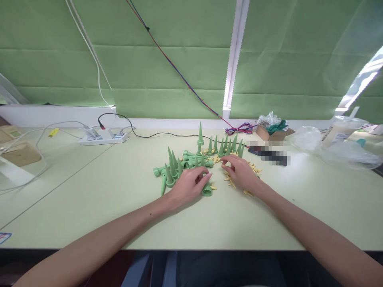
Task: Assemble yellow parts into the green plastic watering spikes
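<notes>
My left hand (191, 184) is curled around a green plastic spike (207, 191), whose hollow round end points towards me. Its thumb and fingers partly hide the piece. To the right, my right hand (241, 172) hovers low over small yellow plastic pieces (231, 182), fingers bent in a pinch; whatever lies between the fingertips is too small to make out. Green cone spikes (170, 177) stand upright beside my left hand, with several green threaded pieces (194, 163) lying behind it. More upright cones (229, 148) form a cluster beyond my right hand, and one taller stacked spike (200, 135) rises at the back.
A white power strip (103, 137) with plugs and cables is at the back left, near cardboard boxes (20, 153). A blurred dark phone-like object (267, 155) lies right of the cones. Behind it are a small carton (271, 133), plastic bags and a drink cup (341, 131).
</notes>
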